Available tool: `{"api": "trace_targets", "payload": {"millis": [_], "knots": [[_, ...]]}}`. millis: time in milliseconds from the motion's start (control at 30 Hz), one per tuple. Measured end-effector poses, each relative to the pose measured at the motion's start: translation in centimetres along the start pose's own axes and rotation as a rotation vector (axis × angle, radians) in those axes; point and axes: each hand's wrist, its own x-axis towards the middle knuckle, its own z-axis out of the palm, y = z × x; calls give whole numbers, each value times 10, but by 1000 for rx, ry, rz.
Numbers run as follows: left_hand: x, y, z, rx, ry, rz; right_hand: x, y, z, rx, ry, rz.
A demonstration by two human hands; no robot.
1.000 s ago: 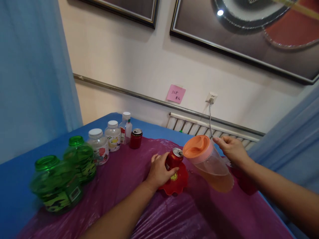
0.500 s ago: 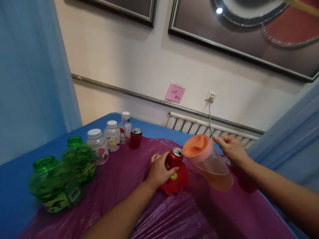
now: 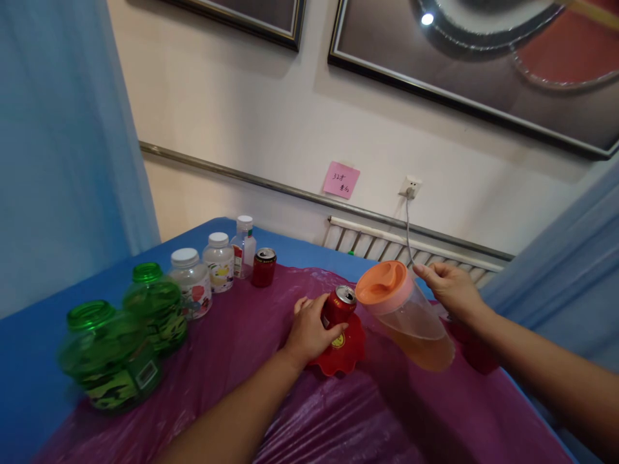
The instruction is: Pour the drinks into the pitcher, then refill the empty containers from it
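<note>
The left hand (image 3: 312, 328), at the middle of the frame, is curled around a red can (image 3: 336, 312), fingers on its far side and thumb on its near side. A scalloped red plate (image 3: 351, 354) lies under the can; the hand hides whether the two touch. Right of centre, the right hand (image 3: 449, 293) grips the back of a clear pitcher (image 3: 411, 332), which tips left so that its orange lid (image 3: 382, 287) comes just beside the can's top; amber liquid lies along the pitcher's lower side. Purple plastic (image 3: 222, 386) spreads beneath, over a blue table (image 3: 29, 348). Left of centre stands another red can (image 3: 264, 270), then a clear bottle (image 3: 244, 254), two white-capped jars (image 3: 220, 267), and, toward the lower left, two green jars (image 3: 109, 361).
</note>
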Motion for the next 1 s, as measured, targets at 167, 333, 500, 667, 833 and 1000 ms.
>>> {"api": "trace_targets", "payload": {"millis": [167, 333, 500, 667, 833, 1000], "knots": [[0, -1, 1, 7, -2, 2, 1, -2, -1, -23, -6, 18], [0, -2, 2, -5, 8, 2, 2, -4, -1, 6, -17, 2], [0, -2, 2, -14, 8, -3, 2, -3, 0, 15, -17, 11], [0, -2, 2, -18, 2, -5, 3, -5, -1, -1, -27, 43], [0, -2, 1, -21, -1, -4, 3, -6, -2, -1, -19, 53], [0, -1, 1, 0, 8, -5, 2, -7, -1, 4, -7, 21]]}}
